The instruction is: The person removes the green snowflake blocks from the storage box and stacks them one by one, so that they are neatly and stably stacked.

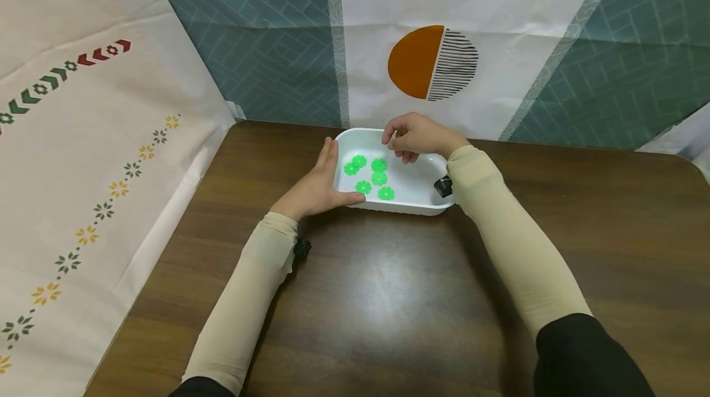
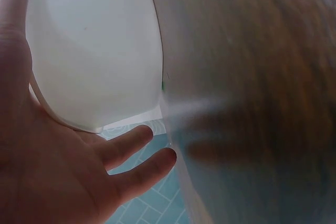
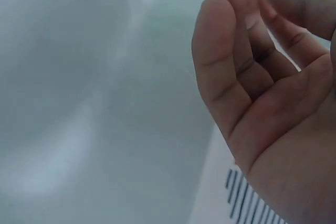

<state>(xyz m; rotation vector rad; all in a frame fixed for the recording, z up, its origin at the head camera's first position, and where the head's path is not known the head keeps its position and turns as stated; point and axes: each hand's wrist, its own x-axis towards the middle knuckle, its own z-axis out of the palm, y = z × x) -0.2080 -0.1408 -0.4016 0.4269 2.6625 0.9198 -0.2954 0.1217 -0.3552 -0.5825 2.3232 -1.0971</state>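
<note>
Tray rim (image 1: pixel 405 205), left hand (image 1: pixel 316 192) touching, tabletop (image 1: pixel 377 298) around

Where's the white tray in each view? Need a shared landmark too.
Head: white tray, just right of centre.
Left wrist: tray, upper left.
Right wrist: tray, left and middle.
Landmark: teal cloth; bottom middle in left wrist, top right in right wrist.
</note>
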